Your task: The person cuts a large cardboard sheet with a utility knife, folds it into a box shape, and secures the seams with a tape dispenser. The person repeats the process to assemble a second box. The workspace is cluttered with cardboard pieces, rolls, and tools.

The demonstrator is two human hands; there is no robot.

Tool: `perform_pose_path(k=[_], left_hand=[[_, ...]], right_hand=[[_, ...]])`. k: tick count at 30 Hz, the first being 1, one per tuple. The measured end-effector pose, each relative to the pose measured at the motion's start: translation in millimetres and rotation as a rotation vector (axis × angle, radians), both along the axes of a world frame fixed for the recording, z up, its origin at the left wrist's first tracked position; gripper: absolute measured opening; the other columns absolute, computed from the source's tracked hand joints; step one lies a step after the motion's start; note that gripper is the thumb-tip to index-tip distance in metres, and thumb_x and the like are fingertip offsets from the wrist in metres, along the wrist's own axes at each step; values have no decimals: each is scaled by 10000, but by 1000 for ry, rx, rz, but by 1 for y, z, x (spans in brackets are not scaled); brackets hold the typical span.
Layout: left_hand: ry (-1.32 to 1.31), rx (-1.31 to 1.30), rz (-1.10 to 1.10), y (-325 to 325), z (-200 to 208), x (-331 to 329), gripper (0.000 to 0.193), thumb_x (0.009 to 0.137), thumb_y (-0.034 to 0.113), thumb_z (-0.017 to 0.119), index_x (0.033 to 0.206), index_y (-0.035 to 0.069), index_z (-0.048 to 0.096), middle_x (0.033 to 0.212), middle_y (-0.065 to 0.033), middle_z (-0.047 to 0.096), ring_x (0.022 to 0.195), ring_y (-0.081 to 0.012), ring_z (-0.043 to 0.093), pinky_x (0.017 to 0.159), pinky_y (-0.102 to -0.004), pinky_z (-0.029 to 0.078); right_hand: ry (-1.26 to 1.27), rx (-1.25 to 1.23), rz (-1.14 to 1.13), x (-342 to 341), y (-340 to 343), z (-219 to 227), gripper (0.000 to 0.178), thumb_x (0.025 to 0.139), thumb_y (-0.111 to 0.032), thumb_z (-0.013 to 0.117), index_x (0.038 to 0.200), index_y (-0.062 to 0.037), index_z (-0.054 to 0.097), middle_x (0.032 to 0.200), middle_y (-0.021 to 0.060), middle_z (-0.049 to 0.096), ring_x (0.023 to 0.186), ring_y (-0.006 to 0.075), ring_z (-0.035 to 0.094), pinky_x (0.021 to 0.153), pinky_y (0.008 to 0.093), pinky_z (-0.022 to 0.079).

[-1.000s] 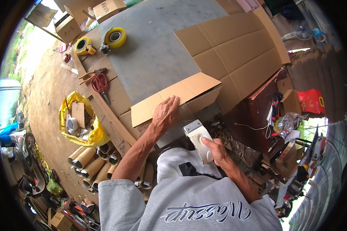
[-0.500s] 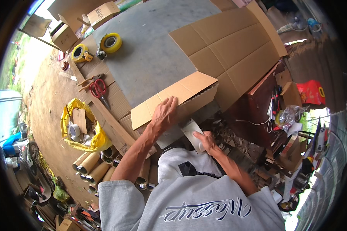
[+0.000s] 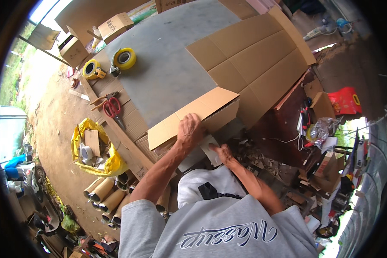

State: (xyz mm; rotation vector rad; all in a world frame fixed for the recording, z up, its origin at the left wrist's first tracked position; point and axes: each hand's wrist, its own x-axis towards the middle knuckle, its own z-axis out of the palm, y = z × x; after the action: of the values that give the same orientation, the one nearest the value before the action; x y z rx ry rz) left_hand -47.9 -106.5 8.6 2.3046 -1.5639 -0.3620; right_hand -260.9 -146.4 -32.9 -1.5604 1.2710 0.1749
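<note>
Left hand [image 3: 190, 130] lies over folded cardboard [image 3: 204, 106], likely steadying it (grip unclear); right hand [image 3: 223, 153] clasps a white tool [image 3: 209, 147].

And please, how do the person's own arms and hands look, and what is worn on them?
Loose, short grey sleeves end near the elbows, leaving both forearms bare. The left hand and right hand wear no gloves; no watch shows.
</note>
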Motion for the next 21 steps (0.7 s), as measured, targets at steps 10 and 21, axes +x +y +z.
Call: perform_pose_path(k=[10, 21], left_hand=[[-63, 69, -70, 1, -3, 5, 393, 875, 292, 682, 1034, -55, 592, 1025, -222, 653, 997, -373, 676, 829, -455, 559], [-3, 135, -57, 1, 0, 2, 653, 849, 367, 758, 1224, -134, 571, 1141, -262, 663, 1069, -356, 662, 875, -439, 553]], right_hand=[[-200, 430, -313, 3, 9, 42, 575, 852, -488, 713, 870, 87, 708, 765, 199, 704, 546, 285, 662, 534, 413, 540], [-81, 239, -190, 14, -2, -3, 455, 883, -366, 693, 750, 68, 663, 663, 155, 648, 516, 265, 648, 485, 419, 535]])
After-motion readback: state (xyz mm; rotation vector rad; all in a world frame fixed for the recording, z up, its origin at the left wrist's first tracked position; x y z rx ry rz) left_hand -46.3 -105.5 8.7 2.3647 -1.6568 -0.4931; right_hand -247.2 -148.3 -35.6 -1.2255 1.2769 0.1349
